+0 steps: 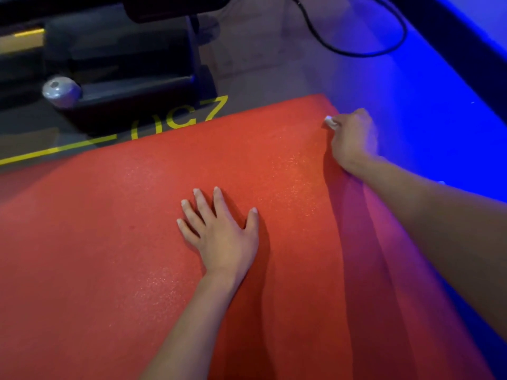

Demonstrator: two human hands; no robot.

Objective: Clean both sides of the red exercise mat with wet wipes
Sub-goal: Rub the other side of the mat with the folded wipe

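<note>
Left hand presses spread fingers flat mid red mat; right hand pinches a wet wipe at the mat's far corner; soft, floppy foam, best lifted by an edge

Red exercise mat of matt foam with a fine grainy texture, faintly sparkling in patches, small white crumpled wet wipe, smooth floor, glossy black cable, shiny grey metal-looking knob

Mat on floor; left hand flat at its centre, right hand at far right corner; machine base behind left, cable behind right
</note>
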